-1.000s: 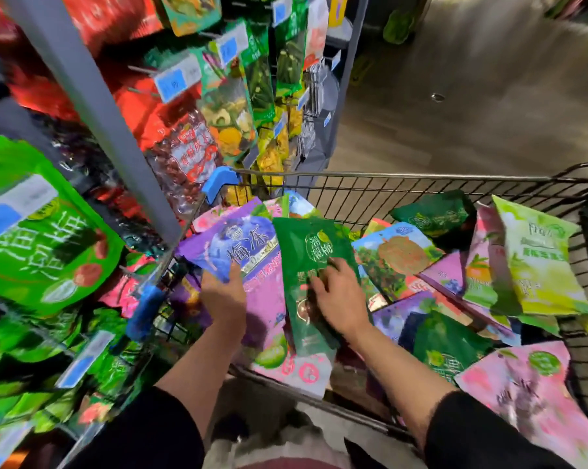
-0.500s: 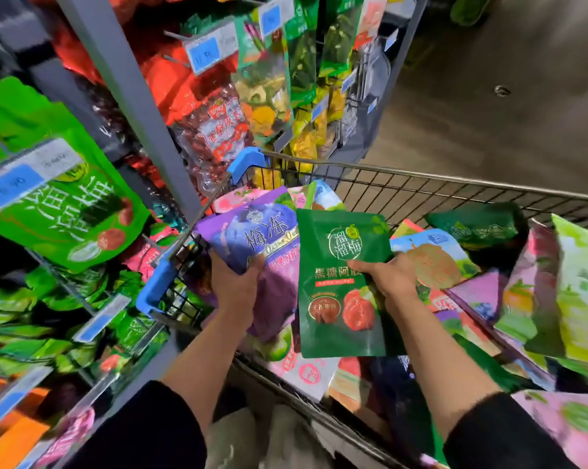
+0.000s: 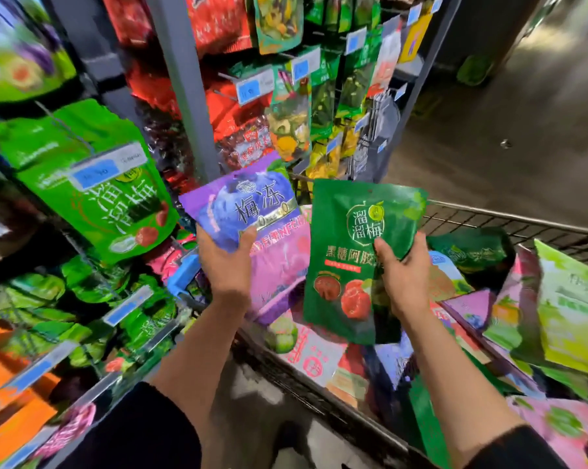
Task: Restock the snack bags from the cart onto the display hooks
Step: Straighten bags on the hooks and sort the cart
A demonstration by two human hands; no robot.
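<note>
Overhead, hands hold purple bag (image 3: 248, 208) "梅冻" and green bag (image 3: 350, 252) "溜溜梅".

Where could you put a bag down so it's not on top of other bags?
Hardly anywhere in the cart: snack bags cover its bottom. The only bare patches are the floor beyond its far rim, and the strip near the person between cart and display rack. The rack's hooks look packed.
</note>
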